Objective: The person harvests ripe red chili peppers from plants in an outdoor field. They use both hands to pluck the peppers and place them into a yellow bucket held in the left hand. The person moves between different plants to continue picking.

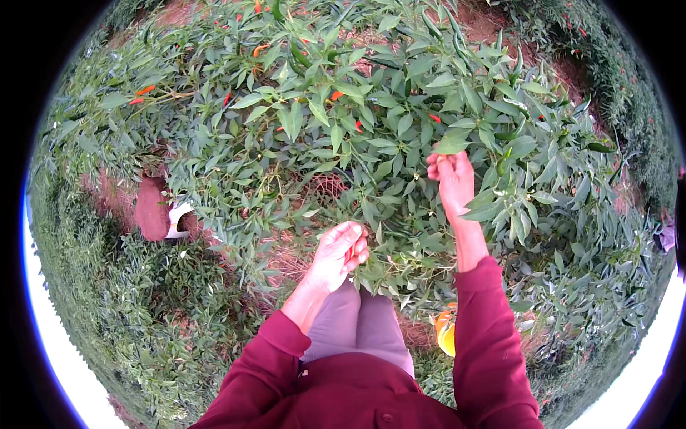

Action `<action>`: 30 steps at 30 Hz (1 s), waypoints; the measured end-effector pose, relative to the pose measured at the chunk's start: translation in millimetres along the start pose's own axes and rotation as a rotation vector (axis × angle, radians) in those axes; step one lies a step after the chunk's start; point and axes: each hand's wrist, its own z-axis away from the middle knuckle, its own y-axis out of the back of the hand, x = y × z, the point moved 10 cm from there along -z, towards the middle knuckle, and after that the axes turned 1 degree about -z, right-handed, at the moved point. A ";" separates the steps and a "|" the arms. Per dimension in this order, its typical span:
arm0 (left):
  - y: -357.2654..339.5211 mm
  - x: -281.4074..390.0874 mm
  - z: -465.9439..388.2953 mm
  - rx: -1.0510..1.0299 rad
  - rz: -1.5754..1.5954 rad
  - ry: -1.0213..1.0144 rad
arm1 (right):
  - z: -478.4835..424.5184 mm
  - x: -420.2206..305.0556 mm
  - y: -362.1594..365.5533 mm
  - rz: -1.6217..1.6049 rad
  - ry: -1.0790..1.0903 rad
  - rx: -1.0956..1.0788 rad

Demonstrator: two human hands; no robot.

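Bushy chili pepper plants (386, 145) spread before me, with green chilies (300, 55) and red chilies (434, 118) among the leaves. My right hand (454, 174) reaches into the foliage at the right, its thumb and fingers drawn together just under a broad leaf (453, 141). Whether it pinches a stem or a fruit is hidden. Lower and to the left, my left hand (342, 252) is half curled, palm turned inward, above the near edge of the plant. Its fingers hide whatever may lie inside.
A yellow-orange container (445, 333) with red chilies at its top stands low beside my right forearm. To the left, a white container (178, 219) sits against a reddish-brown object (152, 209). Dry straw (286, 260) covers soil between plants. More chili rows (621, 80) flank both sides.
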 end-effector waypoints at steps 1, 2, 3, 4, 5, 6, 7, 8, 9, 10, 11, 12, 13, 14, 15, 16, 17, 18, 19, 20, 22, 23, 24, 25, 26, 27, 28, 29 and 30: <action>3.5 0.6 11.1 0.014 0.028 -0.006 | -13.4 1.0 0.0 0.043 0.011 0.031; 2.0 1.8 19.3 0.003 0.052 -0.026 | -31.3 12.0 4.4 0.067 0.081 -0.026; -2.3 -0.5 23.0 -0.002 0.062 -0.019 | -51.7 27.1 24.0 0.024 0.137 0.037; -2.1 -1.4 28.9 0.007 0.073 -0.020 | -65.1 35.4 31.7 0.017 0.148 0.062; 2.5 -2.5 36.8 0.030 0.088 -0.027 | -71.2 40.3 29.0 0.026 0.135 0.061; 6.2 -4.6 41.3 0.045 0.104 -0.027 | -77.1 41.6 27.1 0.041 0.120 0.061; 10.3 -3.9 44.1 0.063 0.105 -0.032 | -84.3 42.7 25.4 0.063 0.099 0.047; 14.2 -1.9 45.8 0.079 0.105 -0.035 | -91.0 44.1 23.3 0.089 0.077 0.022; 18.9 0.4 46.8 0.100 0.104 -0.035 | -96.3 44.6 18.6 0.115 0.052 -0.005; 20.5 7.4 47.7 0.126 0.086 -0.050 | -102.7 45.0 14.0 0.144 0.024 -0.037; 22.4 13.5 44.6 0.125 0.053 -0.062 | -109.7 45.6 9.2 0.172 -0.003 -0.069; 23.7 20.5 40.4 0.124 0.020 -0.069 | -115.3 48.8 4.2 0.205 -0.039 -0.106; 22.5 28.8 34.6 0.121 -0.015 -0.074 | -119.5 51.8 2.0 0.232 -0.069 -0.134; 19.9 39.1 28.3 0.145 -0.075 -0.100 | -123.6 55.0 0.0 0.257 -0.096 -0.159; 16.6 49.2 19.8 0.137 -0.130 -0.108 | -126.9 58.9 -4.4 0.281 -0.128 -0.184; 13.8 58.8 10.1 0.126 -0.187 -0.115 | -129.1 61.3 -5.5 0.294 -0.146 -0.195; 9.5 68.4 -0.7 0.112 -0.245 -0.121 | -130.2 65.0 -6.7 0.303 -0.168 -0.203; 4.9 80.2 -12.2 0.096 -0.292 -0.141 | -130.8 68.8 -9.9 0.305 -0.187 -0.208; -3.6 90.3 -22.1 0.116 -0.348 -0.136 | -128.9 76.1 -9.5 0.303 -0.211 -0.211; -9.2 97.2 -35.2 0.079 -0.364 -0.129 | -126.6 83.2 -7.8 0.296 -0.232 -0.201; -16.8 110.3 -59.3 0.059 -0.356 -0.118 | -123.2 91.3 -7.7 0.282 -0.263 -0.180; -16.8 114.1 -69.9 0.075 -0.332 -0.109 | -121.6 93.4 -7.6 0.276 -0.272 -0.170; -19.6 113.3 -82.5 0.078 -0.311 -0.089 | -120.0 96.7 0.6 0.280 -0.284 -0.146; -16.9 113.7 -90.5 0.113 -0.327 -0.072 | -119.1 99.5 0.4 0.278 -0.299 -0.139; -13.6 113.2 -97.6 0.150 -0.344 -0.056 | -117.0 102.1 -0.6 0.275 -0.307 -0.134; -8.8 112.2 -104.9 0.186 -0.359 -0.041 | -115.6 104.4 -1.0 0.273 -0.318 -0.131; 2.1 118.7 -109.3 0.271 -0.434 -0.094 | -115.2 106.0 -1.9 0.274 -0.322 -0.127; 3.7 137.8 -111.6 0.291 -0.609 -0.274 | -114.8 108.2 -3.7 0.272 -0.332 -0.132; -4.7 157.4 -109.6 0.300 -0.783 -0.451 | -114.4 110.4 -1.9 0.276 -0.341 -0.128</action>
